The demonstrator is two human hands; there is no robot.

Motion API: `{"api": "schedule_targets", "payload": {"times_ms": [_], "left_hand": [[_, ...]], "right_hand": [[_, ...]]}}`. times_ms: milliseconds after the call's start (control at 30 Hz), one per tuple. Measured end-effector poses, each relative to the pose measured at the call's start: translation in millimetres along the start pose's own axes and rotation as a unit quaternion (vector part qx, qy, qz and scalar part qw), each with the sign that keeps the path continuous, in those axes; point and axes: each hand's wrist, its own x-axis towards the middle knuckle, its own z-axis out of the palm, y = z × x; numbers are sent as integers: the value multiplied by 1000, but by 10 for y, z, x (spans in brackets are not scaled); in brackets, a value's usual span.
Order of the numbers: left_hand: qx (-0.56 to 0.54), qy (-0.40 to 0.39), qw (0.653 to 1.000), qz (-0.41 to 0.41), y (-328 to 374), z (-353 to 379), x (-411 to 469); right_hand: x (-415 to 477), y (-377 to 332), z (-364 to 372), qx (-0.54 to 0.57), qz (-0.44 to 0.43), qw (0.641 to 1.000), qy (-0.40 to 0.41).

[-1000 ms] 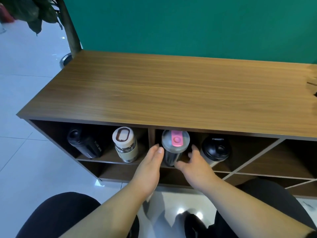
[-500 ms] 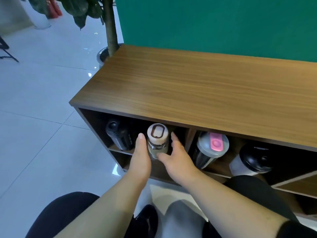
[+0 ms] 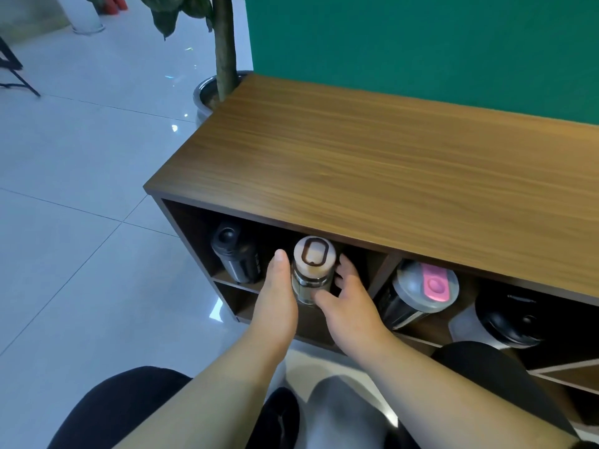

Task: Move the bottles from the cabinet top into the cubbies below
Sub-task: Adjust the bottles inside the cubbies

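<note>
The wooden cabinet top [image 3: 389,176] is bare. In the upper left cubby a clear bottle with a cream lid [image 3: 313,256] leans outward, next to a black bottle [image 3: 235,254]. My left hand [image 3: 278,299] lies flat against the cream-lidded bottle's left side. My right hand [image 3: 350,303] cups its right side with the thumb on its front, so the bottle is clasped between both hands. The neighbouring cubby to the right holds a dark bottle with a grey and pink lid [image 3: 421,286] and a white bottle with a black lid [image 3: 505,315].
A potted plant [image 3: 223,53] in a metal pot [image 3: 204,95] stands at the cabinet's far left corner. A green wall runs behind the cabinet and white tiled floor lies to the left. My dark-clothed knees fill the bottom of the view. Lower and diagonal cubbies show at right.
Both hands have left the pink-lidded bottle and moved left to the cream-lidded bottle, closing in on its sides. The view has swung left with them.
</note>
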Motion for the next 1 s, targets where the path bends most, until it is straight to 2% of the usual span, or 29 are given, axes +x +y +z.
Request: {"api": "schedule_targets", "payload": {"times_ms": [100,200,300,367,500,700,1000], "left_hand": [[-34,11,998,-48,129,-235,-86],[-42,38,998,-37,305,-608,-87],[3,73,997,-30,409,-931,31],[16,88,995,-36,430,-1049,131],[15,79,996,-33,459,-1075,254],[-51,59,996,-45,469,-1087,380],[-22,61,997,-39,390,-1061,468]], "right_hand": [[-132,100,112,17,73,996,-45],[-262,86,345,16,143,985,-98],[-235,-121,600,9,112,980,-164],[-91,-264,725,10,80,985,-152],[210,-459,931,-6,67,992,-106],[409,-585,1067,-34,31,995,-89],[452,-545,1122,-55,17,995,-84]]}}
